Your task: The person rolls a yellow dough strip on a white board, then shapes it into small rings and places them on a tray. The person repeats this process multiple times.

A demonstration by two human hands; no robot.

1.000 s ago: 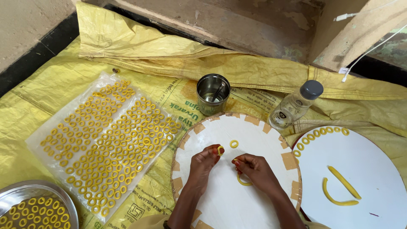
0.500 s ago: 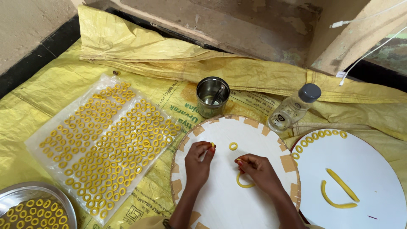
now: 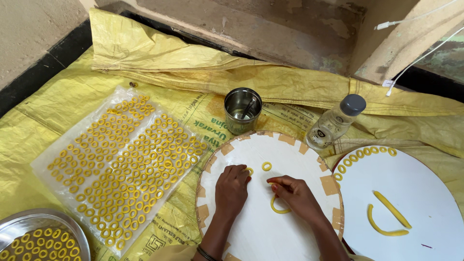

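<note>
We are at the shaping step: yellow dough is being formed into small rings on the round white board (image 3: 270,232). Our left hand (image 3: 231,189) lies palm down, its grip together on a small ring (image 3: 249,170) at the fingertips. Our right hand (image 3: 296,193) pinches the upper end of a curved dough strip (image 3: 276,207), grip clamped on it; the strip lies on the board under this hand. One finished ring (image 3: 266,166) sits just beside both hands. In our judgement, the next move calls for bending the strip round and pressing its ends gently together.
</note>
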